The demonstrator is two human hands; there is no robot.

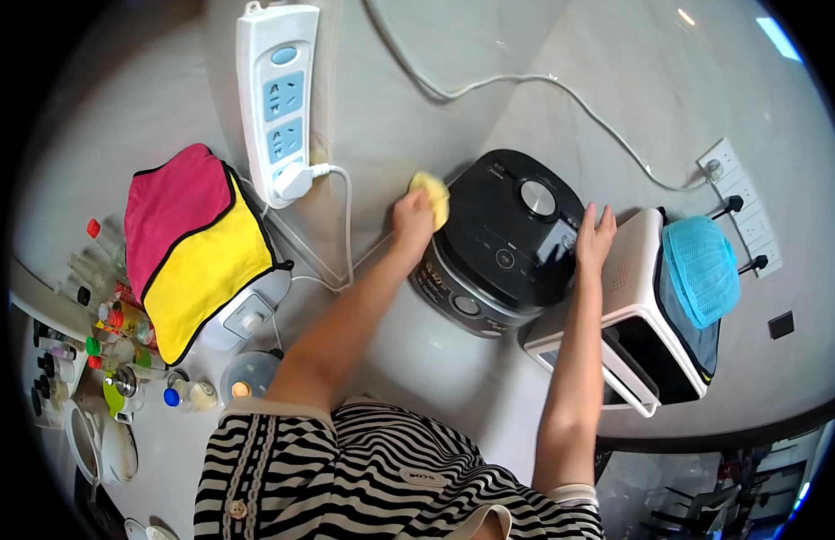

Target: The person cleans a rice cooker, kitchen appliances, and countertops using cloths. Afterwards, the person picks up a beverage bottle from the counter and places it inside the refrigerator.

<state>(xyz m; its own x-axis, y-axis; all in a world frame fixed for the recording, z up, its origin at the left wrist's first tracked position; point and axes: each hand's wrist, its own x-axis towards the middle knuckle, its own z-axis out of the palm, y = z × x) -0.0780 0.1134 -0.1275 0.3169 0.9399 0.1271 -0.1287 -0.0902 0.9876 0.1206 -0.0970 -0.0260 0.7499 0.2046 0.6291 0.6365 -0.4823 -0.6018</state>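
A black rice cooker (503, 238) with a silver knob on its lid stands on the light counter. My left hand (414, 220) is closed on a yellow cloth (430, 200) at the cooker's left rear edge, by the wall. On the cooker's right side lies my right hand (596, 236), fingers stretched out and touching the rim, with nothing in it. Just right of that hand is a white oven (631, 270) with a blue mesh basket (703, 270) on top.
A pink and yellow cloth (197, 243) covers a white appliance (251, 315) at left. A power strip (278, 108) hangs on the wall, its cable running down near my left forearm. Bottles (190, 394) and pans (84, 441) stand at far left; wall sockets (743, 211) are at right.
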